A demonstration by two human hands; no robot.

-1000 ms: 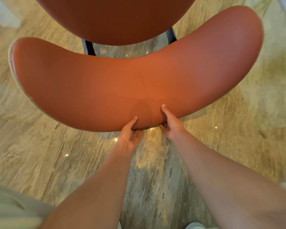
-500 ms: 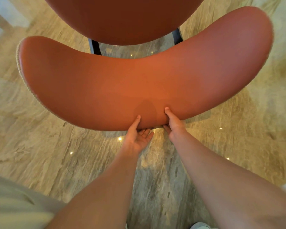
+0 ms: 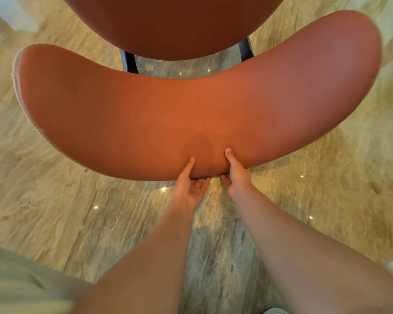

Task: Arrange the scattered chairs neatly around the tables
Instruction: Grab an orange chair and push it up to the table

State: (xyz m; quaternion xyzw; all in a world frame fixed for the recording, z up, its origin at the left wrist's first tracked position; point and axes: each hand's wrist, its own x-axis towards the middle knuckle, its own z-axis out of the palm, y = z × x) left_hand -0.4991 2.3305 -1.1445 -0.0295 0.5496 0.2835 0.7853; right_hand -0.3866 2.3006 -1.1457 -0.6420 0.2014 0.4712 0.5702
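An orange-brown leather chair fills the upper view, seen from above and behind. Its curved backrest (image 3: pixel 191 114) spans almost the whole width, and its round seat (image 3: pixel 173 26) lies beyond it. Two dark legs (image 3: pixel 128 63) show between seat and backrest. My left hand (image 3: pixel 190 186) grips the backrest's near edge at the middle, thumb on top and fingers underneath. My right hand (image 3: pixel 235 175) grips the same edge just to the right, thumb on top. No table is in view.
A glossy beige marble floor (image 3: pixel 66 200) with small light reflections surrounds the chair. My pale trouser leg (image 3: pixel 21 284) shows at the bottom left and a shoe tip (image 3: pixel 273 311) at the bottom edge.
The chair and both hands have shifted slightly right and down in the view. The grip of both hands on the backrest edge is unchanged.
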